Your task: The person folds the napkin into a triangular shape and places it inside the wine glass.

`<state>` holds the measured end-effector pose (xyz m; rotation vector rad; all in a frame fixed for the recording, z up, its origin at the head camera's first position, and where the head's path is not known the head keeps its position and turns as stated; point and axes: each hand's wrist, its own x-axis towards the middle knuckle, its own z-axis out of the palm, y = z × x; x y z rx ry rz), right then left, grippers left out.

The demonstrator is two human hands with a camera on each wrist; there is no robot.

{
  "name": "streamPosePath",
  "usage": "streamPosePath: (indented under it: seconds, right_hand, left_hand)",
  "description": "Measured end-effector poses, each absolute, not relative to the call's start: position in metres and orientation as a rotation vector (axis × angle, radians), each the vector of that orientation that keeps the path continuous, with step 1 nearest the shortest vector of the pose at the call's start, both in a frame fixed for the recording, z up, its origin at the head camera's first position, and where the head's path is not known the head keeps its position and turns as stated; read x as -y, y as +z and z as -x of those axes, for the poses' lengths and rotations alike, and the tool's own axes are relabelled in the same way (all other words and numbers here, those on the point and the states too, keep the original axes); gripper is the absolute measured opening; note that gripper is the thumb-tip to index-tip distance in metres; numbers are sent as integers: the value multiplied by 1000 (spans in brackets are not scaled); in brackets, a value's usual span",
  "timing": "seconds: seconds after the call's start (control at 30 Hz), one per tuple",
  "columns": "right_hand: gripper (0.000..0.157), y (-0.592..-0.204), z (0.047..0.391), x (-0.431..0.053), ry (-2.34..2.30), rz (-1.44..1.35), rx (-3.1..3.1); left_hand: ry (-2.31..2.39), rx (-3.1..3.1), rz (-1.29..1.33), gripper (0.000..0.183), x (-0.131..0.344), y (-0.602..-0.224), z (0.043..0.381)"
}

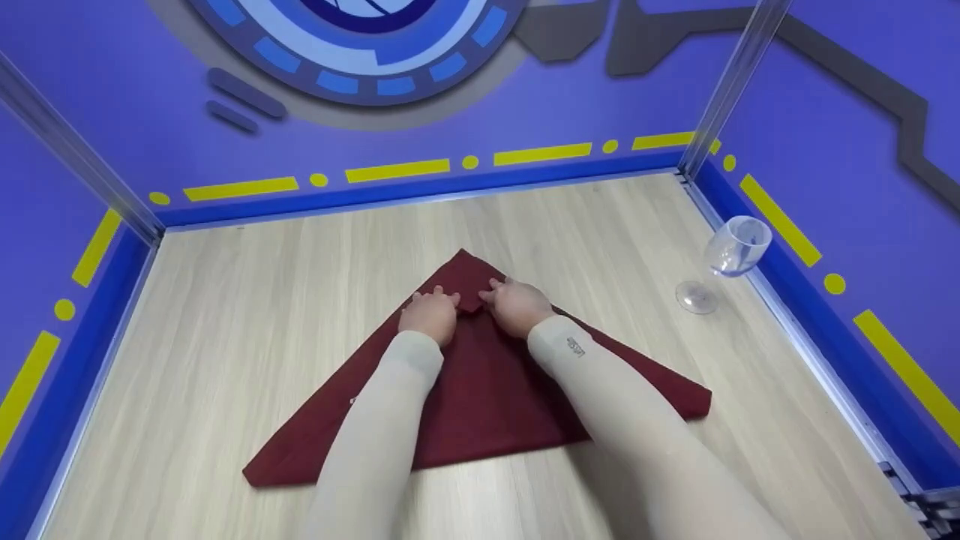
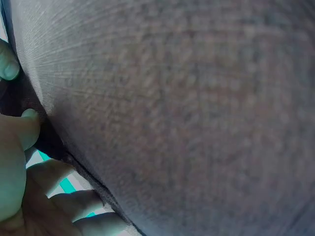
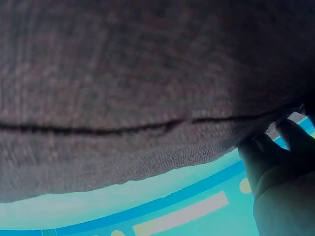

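A dark red cloth napkin (image 1: 487, 420) lies folded into a wide triangle, its long edge toward me and its peak pointing away. Near the peak, a small flap (image 1: 466, 289) comes down to a tip between my hands. My left hand (image 1: 430, 315) pinches the flap's left side; in the left wrist view its thumb (image 2: 30, 120) presses at the cloth edge, the other fingers spread out. On the flap's right side, my right hand (image 1: 517, 306) holds the cloth between thumb and fingers. In the right wrist view its fingers (image 3: 256, 157) meet the cloth edge and the thumb is hidden.
An upright stemmed wine glass (image 1: 735, 247) stands at the right, near the side wall. Blue printed panels (image 1: 480, 120) with yellow marks bound the pale wooden table (image 1: 247, 300) at the back and both sides. Both forearms cross over the napkin's near part.
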<state>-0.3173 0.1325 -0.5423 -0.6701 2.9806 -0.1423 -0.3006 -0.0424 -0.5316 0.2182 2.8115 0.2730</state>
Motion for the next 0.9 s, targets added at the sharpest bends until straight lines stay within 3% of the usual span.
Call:
streamPosePath:
  seconds: [0.9]
  right_hand:
    - [34,-540,309,-132,-55,675,-2966]
  left_hand:
    - [312,-2757,-159,44,38,-527,293]
